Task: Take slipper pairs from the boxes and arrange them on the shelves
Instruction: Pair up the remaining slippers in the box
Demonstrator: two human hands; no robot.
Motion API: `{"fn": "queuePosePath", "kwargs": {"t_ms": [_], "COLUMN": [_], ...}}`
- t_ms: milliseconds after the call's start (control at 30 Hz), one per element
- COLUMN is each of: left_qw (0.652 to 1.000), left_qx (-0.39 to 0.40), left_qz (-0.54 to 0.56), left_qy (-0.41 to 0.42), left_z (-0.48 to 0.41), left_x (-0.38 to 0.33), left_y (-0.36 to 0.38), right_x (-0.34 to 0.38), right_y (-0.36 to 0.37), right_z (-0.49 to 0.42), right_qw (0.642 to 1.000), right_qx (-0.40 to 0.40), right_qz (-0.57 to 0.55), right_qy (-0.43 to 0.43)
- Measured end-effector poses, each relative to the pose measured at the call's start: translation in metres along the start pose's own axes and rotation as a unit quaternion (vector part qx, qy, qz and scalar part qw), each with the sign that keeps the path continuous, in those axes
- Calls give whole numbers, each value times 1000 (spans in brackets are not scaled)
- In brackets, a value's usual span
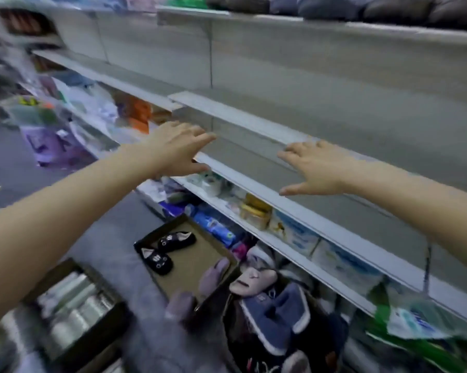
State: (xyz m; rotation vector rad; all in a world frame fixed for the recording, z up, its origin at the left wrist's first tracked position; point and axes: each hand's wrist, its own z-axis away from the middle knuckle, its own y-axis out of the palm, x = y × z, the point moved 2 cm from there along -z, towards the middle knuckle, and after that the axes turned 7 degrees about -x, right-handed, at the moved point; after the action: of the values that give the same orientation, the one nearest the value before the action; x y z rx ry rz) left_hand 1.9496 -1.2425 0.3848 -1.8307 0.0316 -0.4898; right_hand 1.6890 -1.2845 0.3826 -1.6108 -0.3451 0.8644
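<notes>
Both empty: your left hand (pixel 177 149) and right hand (pixel 318 168) spread wide over the shelf (pixel 254 160). Reach for the black slipper pair (pixel 165 249), in the cardboard box (pixel 200 262) at 7 o'clock; grip both together.

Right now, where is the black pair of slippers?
In the head view, lower centre: the black slippers lie at the left end of the open cardboard box, left of the blue slippers.
</notes>
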Motion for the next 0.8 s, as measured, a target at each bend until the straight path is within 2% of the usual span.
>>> {"fn": "queuePosePath", "kwargs": {"t_ms": [100, 200, 467, 633, 800], "left_qw": [994, 985, 946, 909, 887], "left_qx": [89, 138, 267, 346, 370], "left_qz": [22, 28, 61, 97, 150], "left_qy": [-56, -96, -175, -209, -232], "left_z": [44, 73, 123, 147, 161], "left_x": [34, 50, 34, 27, 14], "left_y": [57, 102, 220, 287, 372], "right_x": [39, 67, 107, 128, 176], "right_y": [38, 83, 217, 283, 359], "right_z": [-37, -68, -137, -161, -177], "right_qw": [998, 994, 962, 932, 885], "right_qx": [36, 63, 194, 272, 331], "right_qz": [-37, -68, -160, -224, -327], "right_qy": [-37, -65, -107, -83, -24]}}
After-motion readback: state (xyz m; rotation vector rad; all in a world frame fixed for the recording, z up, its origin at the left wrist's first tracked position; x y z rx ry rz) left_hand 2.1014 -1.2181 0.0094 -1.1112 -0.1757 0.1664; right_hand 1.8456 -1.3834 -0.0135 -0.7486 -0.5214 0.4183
